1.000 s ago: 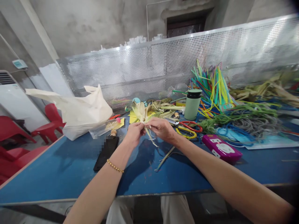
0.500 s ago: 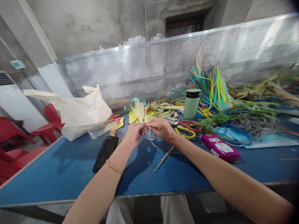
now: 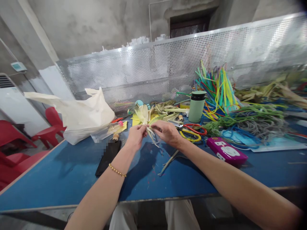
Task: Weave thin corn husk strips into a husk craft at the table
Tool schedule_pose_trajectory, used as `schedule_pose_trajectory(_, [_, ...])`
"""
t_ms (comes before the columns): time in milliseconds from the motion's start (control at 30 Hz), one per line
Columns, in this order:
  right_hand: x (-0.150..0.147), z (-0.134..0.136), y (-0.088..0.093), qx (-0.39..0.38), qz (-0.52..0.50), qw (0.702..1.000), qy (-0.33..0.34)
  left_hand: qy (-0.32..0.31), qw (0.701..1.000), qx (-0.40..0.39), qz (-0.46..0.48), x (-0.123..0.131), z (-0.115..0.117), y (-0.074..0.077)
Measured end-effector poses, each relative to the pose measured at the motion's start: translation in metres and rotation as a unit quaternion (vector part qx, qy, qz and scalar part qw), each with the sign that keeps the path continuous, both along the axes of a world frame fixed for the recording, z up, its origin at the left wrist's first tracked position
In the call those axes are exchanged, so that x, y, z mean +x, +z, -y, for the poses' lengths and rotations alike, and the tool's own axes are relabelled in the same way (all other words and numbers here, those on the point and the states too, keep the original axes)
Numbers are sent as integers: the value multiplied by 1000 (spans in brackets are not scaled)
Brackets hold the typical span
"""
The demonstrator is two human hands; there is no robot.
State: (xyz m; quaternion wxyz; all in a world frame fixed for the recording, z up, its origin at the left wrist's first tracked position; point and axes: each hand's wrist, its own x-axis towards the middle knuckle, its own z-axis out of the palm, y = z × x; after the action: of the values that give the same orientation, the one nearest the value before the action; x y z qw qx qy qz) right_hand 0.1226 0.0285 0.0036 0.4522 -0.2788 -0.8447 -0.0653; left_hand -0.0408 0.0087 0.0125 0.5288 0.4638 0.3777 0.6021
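Over the blue table [image 3: 79, 188], I hold a bundle of pale corn husks [image 3: 144, 115] with its broad leaves fanned upward and thin torn strips hanging below. My left hand [image 3: 137, 135] is closed around the narrow lower part of the bundle. Beside it on the right, my right hand [image 3: 168, 132] is closed in a pinch at the bundle's base, by the green-yellow leaf and the hanging strips. Its fingertips are partly hidden. Scissors with red and yellow handles [image 3: 190, 135] lie just past my right hand.
A green tumbler [image 3: 196, 108], colourful pipe cleaners [image 3: 222, 91] and tangled green cords [image 3: 242, 119] stand or lie to the right. Nearer is a purple power strip [image 3: 226, 150]. On the left are a black phone [image 3: 109, 159] and a white bag [image 3: 83, 118]. A perforated metal panel [image 3: 134, 73] runs behind.
My hands have moved slightly apart at the base of the husk bundle, the left one lowering its fingers a little. More of the bundle's neck and hanging strips shows between them.
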Motion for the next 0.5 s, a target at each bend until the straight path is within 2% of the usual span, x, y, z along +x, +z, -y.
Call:
schedule_pose_trajectory(100, [3, 3, 0, 3, 27, 999, -44, 12, 999, -26, 39, -1, 1, 3])
schedule_pose_trajectory(300, [0, 14, -2, 87, 117, 989, -36, 11, 990, -73, 121, -1, 0, 6])
schedule_pose_trajectory(500, [-9, 28, 2, 150, 132, 978, -60, 1, 986, -87, 143, -2, -5, 1])
